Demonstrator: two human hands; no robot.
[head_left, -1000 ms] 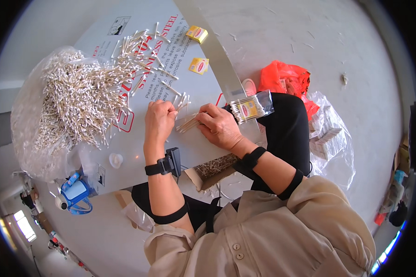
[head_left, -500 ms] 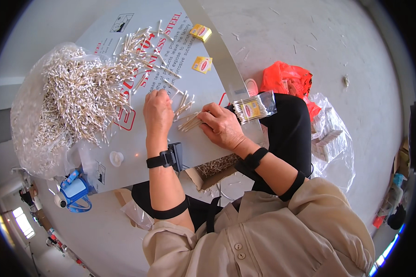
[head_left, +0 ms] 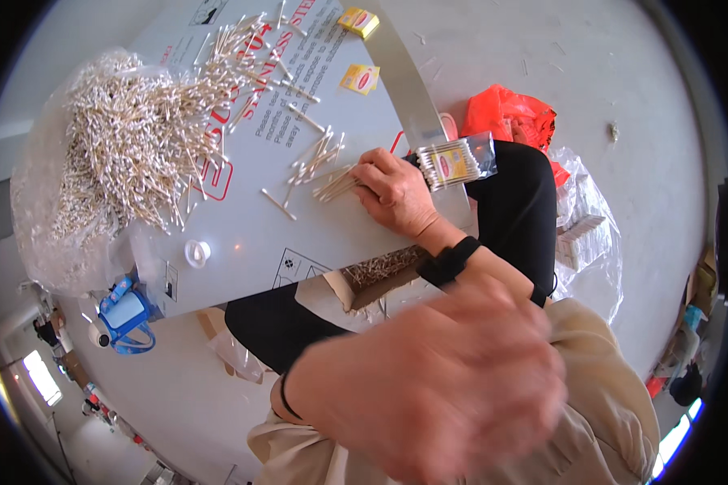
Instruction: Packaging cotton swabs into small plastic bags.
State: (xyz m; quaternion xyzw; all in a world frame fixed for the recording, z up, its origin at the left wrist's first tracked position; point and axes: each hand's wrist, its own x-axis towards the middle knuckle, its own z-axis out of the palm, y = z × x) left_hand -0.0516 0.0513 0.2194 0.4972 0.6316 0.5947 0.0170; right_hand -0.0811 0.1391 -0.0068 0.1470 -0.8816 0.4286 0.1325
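Observation:
My right hand (head_left: 392, 192) rests on the grey table with its fingers closed over a small bundle of cotton swabs (head_left: 332, 187). Just beyond its knuckles, at the table's right edge, is a clear bag of cotton swabs (head_left: 450, 164) with a yellow label. My left hand (head_left: 461, 380) is raised close before my chest, smeared by motion, so its fingers and anything in them cannot be made out. A few loose swabs (head_left: 319, 155) lie beyond the right hand, and a single swab (head_left: 279, 204) lies to its left. The large heap of swabs (head_left: 121, 137) spills from a clear plastic bag at the left.
Yellow cards (head_left: 360, 78) and a yellow stack (head_left: 358, 23) lie at the far right of the table. A small white cup (head_left: 196, 253) stands near the front left. A blue bottle (head_left: 124, 315) hangs by the left edge. An open carton (head_left: 372, 283) sits below the front edge.
My left hand has left the loose swabs and come up toward my chest, across my right forearm. A single swab now lies where it was. My right hand stays on its bundle.

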